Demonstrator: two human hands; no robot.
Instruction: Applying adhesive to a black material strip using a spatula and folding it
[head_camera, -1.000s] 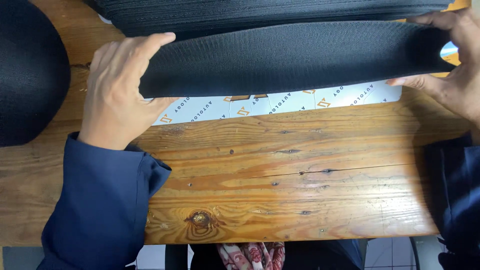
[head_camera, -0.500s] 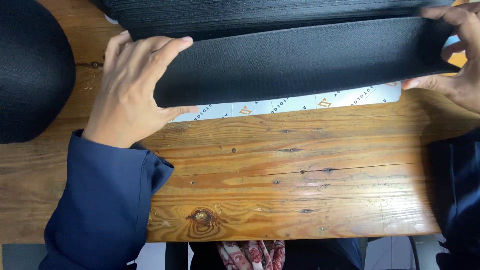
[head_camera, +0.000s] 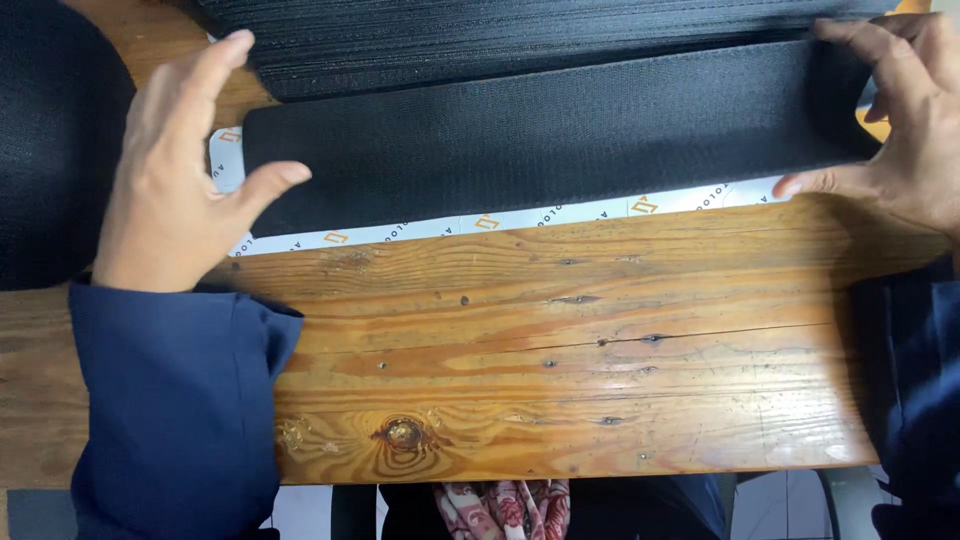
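Black webbing, a wide flat strip (head_camera: 540, 135) with a fine woven grain, lies lengthwise across the far part of the wooden counter (head_camera: 560, 340). It rests on a white backing sheet (head_camera: 480, 222) printed with small orange marks, whose edge shows as a narrow band along the strip's near side and at its left end. The strip's left end is cut square with slightly rounded corners; its right end runs under the right hand (head_camera: 905, 120).

Left hand (head_camera: 175, 170) is spread, fingers raised and apart, thumb reaching toward the strip's left end; whether the thumb tip touches the fabric I cannot tell. Right hand is also spread wide, its upper fingers laid over the strip's far edge and its thumb stretched along the near edge by the white sheet, so the end of the strip sits between them; a firm pinch cannot be made out.

Just beyond the strip, touching its far edge, lies a stack of more black webbing (head_camera: 520, 35) showing many thin layered edges. A large rounded black fabric mass (head_camera: 50, 140) sits at the far left of the counter. Dark blue sleeves (head_camera: 170, 400) cover both forearms. No containers show.
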